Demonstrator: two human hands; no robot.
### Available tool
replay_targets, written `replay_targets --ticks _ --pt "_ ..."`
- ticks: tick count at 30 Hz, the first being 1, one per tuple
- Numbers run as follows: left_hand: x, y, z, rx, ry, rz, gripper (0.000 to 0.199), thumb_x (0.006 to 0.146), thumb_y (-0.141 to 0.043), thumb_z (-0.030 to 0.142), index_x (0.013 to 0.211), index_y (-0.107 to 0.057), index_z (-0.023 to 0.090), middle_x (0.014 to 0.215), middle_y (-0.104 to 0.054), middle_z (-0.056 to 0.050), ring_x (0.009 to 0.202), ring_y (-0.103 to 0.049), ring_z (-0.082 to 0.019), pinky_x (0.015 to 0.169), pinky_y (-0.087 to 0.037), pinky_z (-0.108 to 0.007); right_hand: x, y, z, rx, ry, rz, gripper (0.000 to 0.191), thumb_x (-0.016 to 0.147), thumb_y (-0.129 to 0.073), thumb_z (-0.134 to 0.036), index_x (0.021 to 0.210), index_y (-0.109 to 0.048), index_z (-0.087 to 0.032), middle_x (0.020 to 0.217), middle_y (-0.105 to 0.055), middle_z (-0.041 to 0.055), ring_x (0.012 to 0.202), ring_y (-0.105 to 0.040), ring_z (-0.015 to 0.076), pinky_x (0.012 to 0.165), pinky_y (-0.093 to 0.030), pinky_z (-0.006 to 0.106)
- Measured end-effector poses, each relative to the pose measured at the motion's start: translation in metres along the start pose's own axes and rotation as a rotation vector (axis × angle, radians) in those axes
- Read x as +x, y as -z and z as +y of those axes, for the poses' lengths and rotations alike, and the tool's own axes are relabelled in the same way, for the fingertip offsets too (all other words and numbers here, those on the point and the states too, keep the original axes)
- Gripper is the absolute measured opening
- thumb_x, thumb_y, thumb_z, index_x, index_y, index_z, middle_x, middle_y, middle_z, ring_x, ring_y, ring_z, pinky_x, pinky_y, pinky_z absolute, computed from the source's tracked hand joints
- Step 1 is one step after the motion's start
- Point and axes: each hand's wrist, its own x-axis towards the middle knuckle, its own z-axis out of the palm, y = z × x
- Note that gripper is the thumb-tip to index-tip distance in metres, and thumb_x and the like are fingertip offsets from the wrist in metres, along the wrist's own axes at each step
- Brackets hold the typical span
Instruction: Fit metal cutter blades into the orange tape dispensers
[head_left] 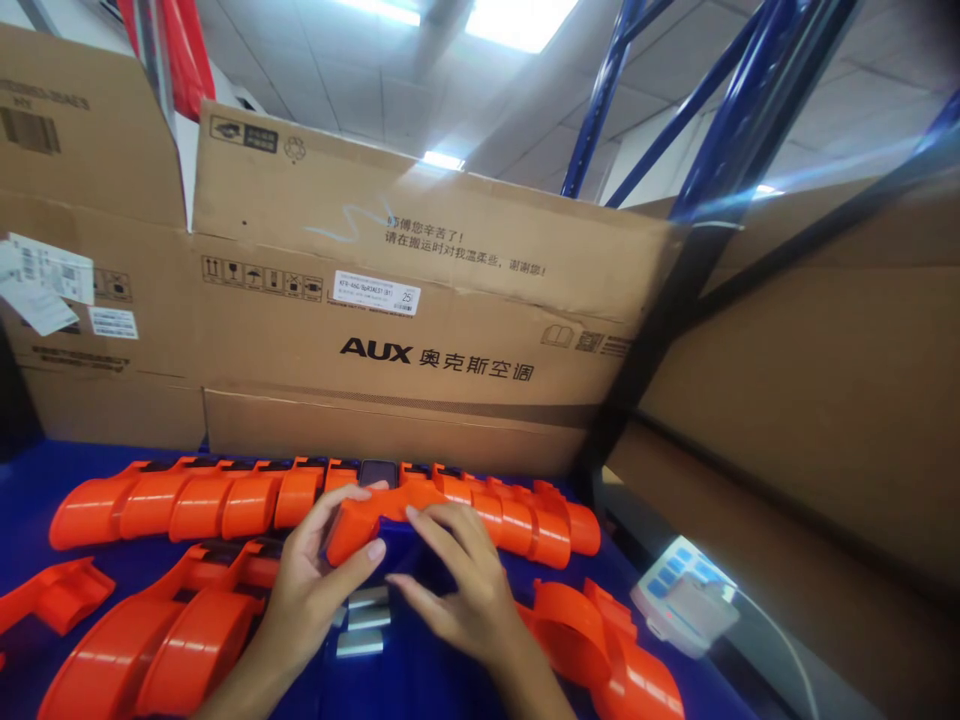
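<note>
Just above the blue table, my left hand [315, 560] is closed round an orange plastic tape dispenser [356, 525], thumb in front and fingers behind. To its right is my right hand [469, 575], thumb and fingers apart. Its index fingertip touches or nearly touches the dispenser's right part, and its thumb hangs lower. Below the hands, several small silver metal pieces [361, 642] lie in a column on the table, partly covered by the left hand.
Rows of similar orange dispensers [201, 505] stand along the back, left and right of the blue table [420, 680]. A dark rectangular object [379, 473] sits in the back row. Behind rises a cardboard sheet [465, 300]. A white power strip [686, 595] with a cable lies at right, near a blue rack post [720, 150].
</note>
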Motion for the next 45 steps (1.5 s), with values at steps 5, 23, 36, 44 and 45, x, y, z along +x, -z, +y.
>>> replay_targets --ticks 5,23,36,44,45 --pt "0.000 0.001 0.000 0.038 -0.026 0.007 0.042 0.080 -0.084 0.028 0.117 -0.065 0.031 0.133 -0.072 -0.002 0.132 -0.059 -0.027 0.106 -0.045 -0.035 0.002 0.000 -0.001 -0.005 0.004 0.009 0.065 0.086 -0.080 -0.025 0.145 -0.055 -0.025 0.121 -0.067 0.0140 0.109 -0.066 0.0299 0.093 -0.059 0.050" --pt "0.000 0.001 0.005 0.046 0.002 0.037 0.040 0.076 -0.087 0.029 0.111 -0.068 0.030 0.121 -0.077 -0.002 0.120 -0.067 -0.027 0.104 -0.047 -0.034 -0.002 0.003 -0.007 0.045 -0.057 -0.020 0.073 0.082 -0.083 -0.030 0.148 -0.052 -0.031 0.123 -0.067 0.0130 0.110 -0.067 0.0321 0.093 -0.058 0.051" --pt "-0.003 -0.006 0.013 -0.041 0.066 0.013 0.045 0.082 -0.082 0.029 0.124 -0.067 0.028 0.136 -0.072 -0.009 0.131 -0.062 -0.032 0.115 -0.042 -0.045 0.003 0.006 -0.012 0.039 -0.097 -0.020 0.072 0.083 -0.082 -0.034 0.148 -0.052 -0.030 0.120 -0.070 0.0129 0.106 -0.068 0.0339 0.094 -0.055 0.054" --pt "-0.014 -0.007 -0.001 0.091 0.021 -0.230 0.074 0.079 -0.085 0.028 0.147 -0.057 0.030 0.156 -0.055 -0.011 0.145 -0.047 -0.037 0.121 -0.036 -0.050 -0.018 -0.009 0.001 0.424 -0.456 0.175 0.064 0.104 -0.029 -0.064 0.151 -0.045 -0.023 0.138 -0.063 0.0147 0.130 -0.059 0.0335 0.109 -0.049 0.052" --pt "-0.015 -0.007 -0.002 0.138 0.013 -0.250 0.073 0.079 -0.084 0.028 0.147 -0.057 0.030 0.156 -0.055 -0.011 0.146 -0.046 -0.037 0.122 -0.034 -0.050 -0.022 -0.013 0.005 0.469 -0.506 0.162 0.066 0.106 -0.018 -0.062 0.153 -0.043 -0.023 0.140 -0.062 0.0143 0.137 -0.054 0.0313 0.113 -0.046 0.052"
